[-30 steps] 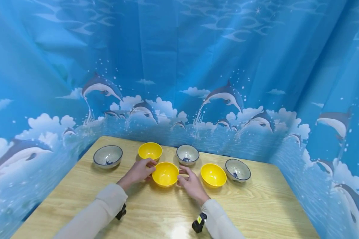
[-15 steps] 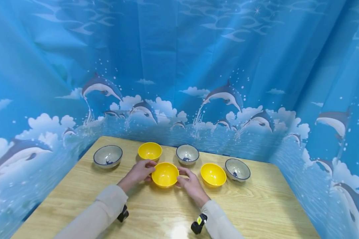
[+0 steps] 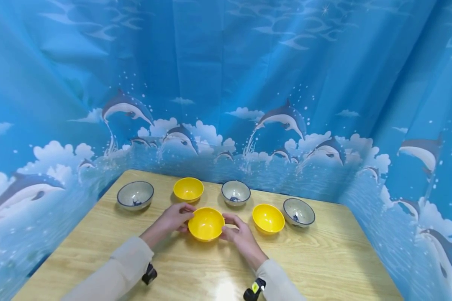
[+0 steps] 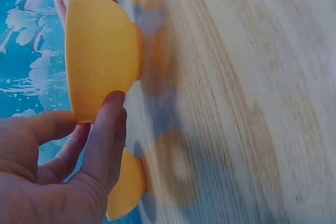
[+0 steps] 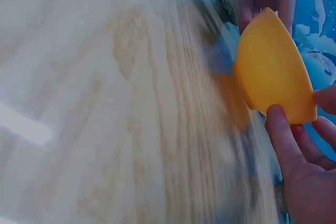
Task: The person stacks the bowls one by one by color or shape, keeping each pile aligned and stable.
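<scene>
Between both hands a yellow bowl (image 3: 206,224) is held mouth up, close over the table. My left hand (image 3: 174,218) pinches its left side, fingertips on the rim and outer wall. On the opposite side, my right hand (image 3: 242,236) grips the rim and wall between thumb and fingers. In the left wrist view the bowl (image 4: 102,56) shows its outer wall and foot, with its reflection on the wood beside the foot. The right wrist view has the same bowl (image 5: 273,69) with thumb and fingers at its lower end.
Behind stand another yellow bowl (image 3: 188,190) and a grey blue-rimmed bowl (image 3: 236,193). A similar grey bowl (image 3: 135,195) is at far left. To the right sit a third yellow bowl (image 3: 268,219) and a grey bowl (image 3: 299,212). A dolphin-print curtain (image 3: 226,83) borders the wooden table (image 3: 316,259).
Both hands have moved the held yellow bowl slightly toward the person and a little left. My right fingers have closed in on its rim. The other bowls stay in place.
</scene>
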`<action>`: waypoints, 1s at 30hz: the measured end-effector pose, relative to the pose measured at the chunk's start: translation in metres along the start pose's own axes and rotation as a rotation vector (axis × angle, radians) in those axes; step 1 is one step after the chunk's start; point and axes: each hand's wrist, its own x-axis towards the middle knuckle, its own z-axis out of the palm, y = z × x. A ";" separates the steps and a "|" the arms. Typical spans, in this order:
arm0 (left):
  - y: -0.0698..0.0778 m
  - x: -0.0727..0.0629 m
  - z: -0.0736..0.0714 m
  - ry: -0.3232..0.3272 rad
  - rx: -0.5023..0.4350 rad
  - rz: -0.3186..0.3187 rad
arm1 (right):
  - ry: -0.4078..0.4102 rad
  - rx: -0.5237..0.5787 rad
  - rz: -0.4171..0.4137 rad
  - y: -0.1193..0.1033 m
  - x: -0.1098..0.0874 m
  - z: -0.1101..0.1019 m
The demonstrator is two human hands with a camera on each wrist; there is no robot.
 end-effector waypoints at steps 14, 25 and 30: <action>-0.008 -0.028 -0.014 -0.069 -0.013 -0.010 | -0.045 0.128 -0.004 0.002 -0.026 0.013; -0.021 -0.044 -0.025 -0.130 -0.042 -0.031 | -0.106 0.165 -0.003 0.004 -0.044 0.024; -0.025 -0.051 -0.027 -0.151 -0.054 -0.038 | -0.122 0.176 0.002 0.005 -0.051 0.026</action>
